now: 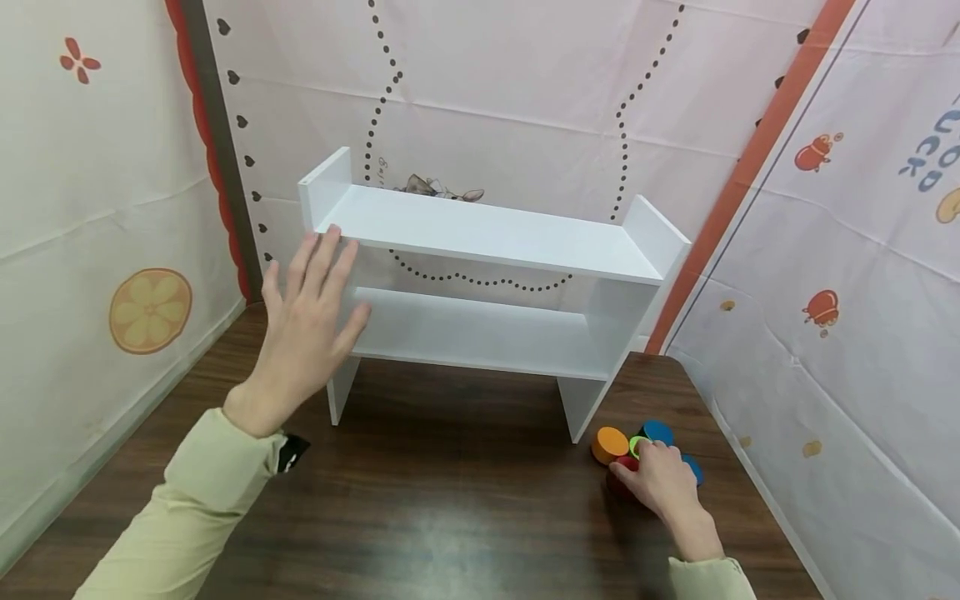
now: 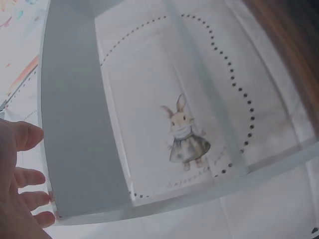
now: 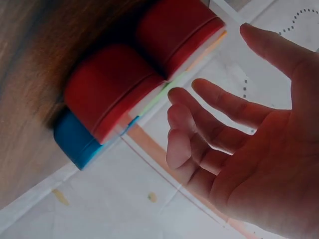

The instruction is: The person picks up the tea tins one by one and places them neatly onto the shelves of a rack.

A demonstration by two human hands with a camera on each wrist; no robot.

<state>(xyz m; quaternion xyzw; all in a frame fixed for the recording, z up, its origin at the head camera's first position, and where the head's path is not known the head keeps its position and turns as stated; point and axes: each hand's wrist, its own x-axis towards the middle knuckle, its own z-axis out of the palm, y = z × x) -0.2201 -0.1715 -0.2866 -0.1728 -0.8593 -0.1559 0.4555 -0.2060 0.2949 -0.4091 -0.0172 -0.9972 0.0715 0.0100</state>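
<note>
A white two-tier shelf stands on the dark wooden table. My left hand is raised at its upper left end, fingers spread. In the left wrist view, the fingertips are at the edge of the shelf board; whether they touch it I cannot tell. My right hand is over a cluster of small round tubs right of the shelf. In the right wrist view its fingers are loosely bent, holding nothing, beside two red tubs and a blue tub. An orange tub and a green tub are close by.
Behind the shelf hangs a pale printed cloth with dotted lines. Similar cloths close in the left and right sides. The brown table stretches in front of the shelf.
</note>
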